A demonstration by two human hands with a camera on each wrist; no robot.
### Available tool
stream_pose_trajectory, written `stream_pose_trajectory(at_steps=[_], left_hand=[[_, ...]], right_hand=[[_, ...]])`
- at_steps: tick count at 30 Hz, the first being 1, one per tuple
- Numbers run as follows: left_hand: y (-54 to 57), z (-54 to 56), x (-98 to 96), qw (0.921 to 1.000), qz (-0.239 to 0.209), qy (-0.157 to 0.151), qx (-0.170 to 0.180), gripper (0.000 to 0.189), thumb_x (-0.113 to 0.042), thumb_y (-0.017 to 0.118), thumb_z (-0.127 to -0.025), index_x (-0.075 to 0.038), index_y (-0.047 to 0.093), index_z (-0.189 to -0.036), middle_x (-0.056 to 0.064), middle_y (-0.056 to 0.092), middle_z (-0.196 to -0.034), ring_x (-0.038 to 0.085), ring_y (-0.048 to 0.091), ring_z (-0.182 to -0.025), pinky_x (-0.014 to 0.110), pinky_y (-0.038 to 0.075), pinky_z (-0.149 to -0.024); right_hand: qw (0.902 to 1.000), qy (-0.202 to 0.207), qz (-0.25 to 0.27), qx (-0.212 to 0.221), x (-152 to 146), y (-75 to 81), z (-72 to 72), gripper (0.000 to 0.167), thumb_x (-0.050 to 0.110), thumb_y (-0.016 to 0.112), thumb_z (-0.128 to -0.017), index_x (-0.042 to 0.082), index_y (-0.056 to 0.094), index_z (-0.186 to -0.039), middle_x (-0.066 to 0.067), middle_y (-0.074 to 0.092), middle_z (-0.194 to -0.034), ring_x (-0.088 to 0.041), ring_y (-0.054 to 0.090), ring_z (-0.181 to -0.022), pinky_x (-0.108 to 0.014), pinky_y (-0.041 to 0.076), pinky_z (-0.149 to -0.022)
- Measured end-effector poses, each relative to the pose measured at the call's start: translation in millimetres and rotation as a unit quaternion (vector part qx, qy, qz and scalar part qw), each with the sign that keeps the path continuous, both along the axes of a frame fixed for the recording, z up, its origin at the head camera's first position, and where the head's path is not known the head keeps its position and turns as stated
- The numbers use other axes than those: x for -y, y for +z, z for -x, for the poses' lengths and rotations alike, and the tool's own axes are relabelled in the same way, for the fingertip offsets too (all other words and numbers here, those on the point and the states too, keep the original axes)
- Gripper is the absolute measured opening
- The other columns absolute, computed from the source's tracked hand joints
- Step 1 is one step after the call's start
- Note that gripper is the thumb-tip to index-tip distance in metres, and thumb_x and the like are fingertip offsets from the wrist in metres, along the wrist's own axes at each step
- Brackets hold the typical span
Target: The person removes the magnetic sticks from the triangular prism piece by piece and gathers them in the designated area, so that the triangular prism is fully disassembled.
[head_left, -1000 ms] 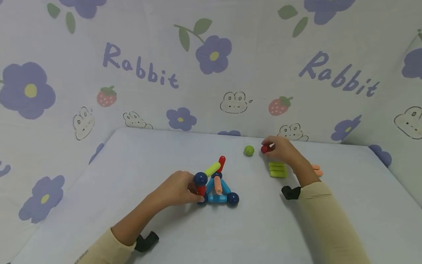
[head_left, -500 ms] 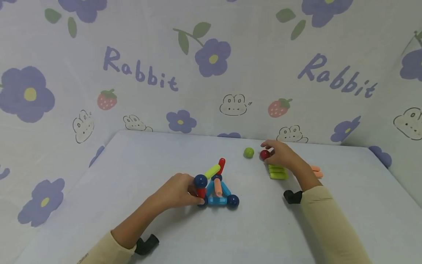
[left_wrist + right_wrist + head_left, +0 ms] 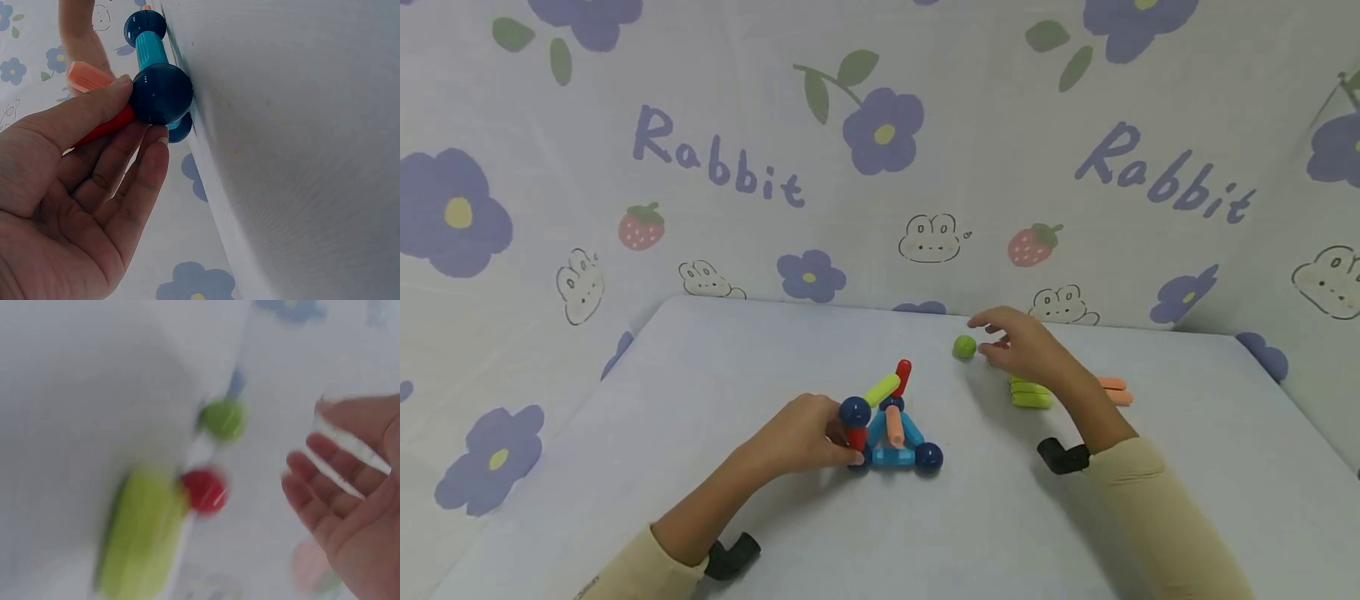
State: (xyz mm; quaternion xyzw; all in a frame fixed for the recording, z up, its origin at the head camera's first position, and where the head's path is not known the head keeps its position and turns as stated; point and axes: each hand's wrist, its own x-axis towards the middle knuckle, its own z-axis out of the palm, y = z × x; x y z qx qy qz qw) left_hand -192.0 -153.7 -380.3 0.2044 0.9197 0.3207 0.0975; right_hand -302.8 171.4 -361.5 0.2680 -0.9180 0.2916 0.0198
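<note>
The left hand [image 3: 801,433] gripped the left corner of the model [image 3: 893,421]: four dark blue balls [image 3: 929,458], three blue rods [image 3: 892,457], two red rods [image 3: 903,377], one yellow-green rod [image 3: 882,390], one peach rod [image 3: 894,429]. White table [image 3: 985,517] separated it from one green ball [image 3: 965,347] near the back edge. One red ball [image 3: 205,490] showed behind the right hand [image 3: 1022,343], its thumb and fingers parted. Partly hidden green sticks [image 3: 1032,400] followed, then two peach sticks [image 3: 1116,397], well inside the table's right edge.
</note>
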Motion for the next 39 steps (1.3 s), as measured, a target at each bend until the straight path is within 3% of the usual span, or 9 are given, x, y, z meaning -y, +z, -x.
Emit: stream_pose_trajectory(at_steps=[3, 7, 12, 17, 21, 32, 39], left_hand=[[0.3, 0.2, 0.4, 1.0, -0.001, -0.003, 0.0, 0.025, -0.017, 0.087, -0.079, -0.003, 0.075, -0.097, -0.004, 0.072, -0.078, 0.012, 0.065, -0.077, 0.033, 0.055, -0.074], [0.2, 1.1, 1.3, 0.9998, -0.01, -0.015, 0.001, 0.026, -0.016, 0.087, -0.079, -0.002, 0.075, -0.098, -0.002, 0.072, -0.079, 0.012, 0.066, -0.077, 0.032, 0.056, -0.074], [-0.4, 1.8, 3.4, 0.9992, -0.021, -0.032, -0.006, 0.023, -0.014, 0.086, -0.08, -0.003, 0.074, -0.095, -0.003, 0.072, -0.079, 0.01, 0.067, -0.075, 0.031, 0.056, -0.073], [-0.2, 1.0, 5.3, 0.9987, -0.029, -0.039, -0.011, 0.02, -0.012, 0.085, -0.079, -0.004, 0.073, -0.094, -0.002, 0.073, -0.08, 0.01, 0.068, -0.075, 0.031, 0.056, -0.073], [0.6, -0.3, 4.8, 0.9987, -0.033, -0.037, -0.01, 0.022, -0.011, 0.085, -0.079, -0.004, 0.073, -0.096, -0.001, 0.074, -0.082, 0.011, 0.069, -0.077, 0.033, 0.056, -0.074], [2.3, 0.0, 2.4, 0.9998, -0.014, -0.014, -0.003, 0.025, -0.014, 0.087, -0.079, -0.002, 0.074, -0.096, 0.0, 0.073, -0.08, 0.013, 0.069, -0.077, 0.033, 0.057, -0.074], [2.1, -2.0, 0.3, 1.0, -0.004, -0.004, -0.006, 0.026, -0.015, 0.087, -0.078, -0.002, 0.074, -0.097, -0.002, 0.072, -0.079, 0.013, 0.067, -0.077, 0.033, 0.056, -0.073]], right_hand=[[0.9945, 0.098, 0.025, -0.027, 27.3, 5.2, -16.6, 0.036, 0.007, 0.07, -0.093, 0.005, 0.063, -0.129, -0.01, 0.063, -0.129, -0.031, 0.058, -0.117, -0.048, 0.052, -0.093], [0.9763, 0.21, 0.048, -0.022, 62.1, 11.1, -42.0, 0.041, 0.015, 0.072, -0.093, 0.009, 0.062, -0.132, -0.002, 0.062, -0.133, -0.02, 0.057, -0.12, -0.04, 0.052, -0.095], [0.9643, 0.259, 0.054, -0.014, 90.2, 13.8, -64.7, 0.03, 0.017, 0.07, -0.096, 0.013, 0.068, -0.126, 0.006, 0.067, -0.12, -0.009, 0.06, -0.109, -0.032, 0.053, -0.09], [0.9673, 0.248, 0.028, -0.046, 101.0, 10.2, -71.0, 0.02, 0.011, 0.071, -0.093, 0.012, 0.074, -0.113, 0.007, 0.068, -0.105, -0.009, 0.059, -0.099, -0.026, 0.054, -0.081], [0.9691, 0.237, -0.01, -0.068, 100.7, 6.9, -73.8, 0.019, 0.009, 0.073, -0.092, 0.012, 0.074, -0.11, 0.008, 0.068, -0.102, -0.01, 0.057, -0.099, -0.024, 0.051, -0.083], [0.9841, 0.167, 0.028, -0.053, 73.1, 4.4, -82.4, 0.028, 0.01, 0.077, -0.089, 0.009, 0.07, -0.116, 0.003, 0.07, -0.107, -0.012, 0.062, -0.095, -0.026, 0.054, -0.084], [0.993, 0.113, -0.024, -0.025, 35.3, -9.8, -86.7, 0.023, 0.009, 0.077, -0.089, 0.011, 0.072, -0.111, 0.006, 0.07, -0.103, -0.012, 0.062, -0.095, -0.029, 0.055, -0.082]])
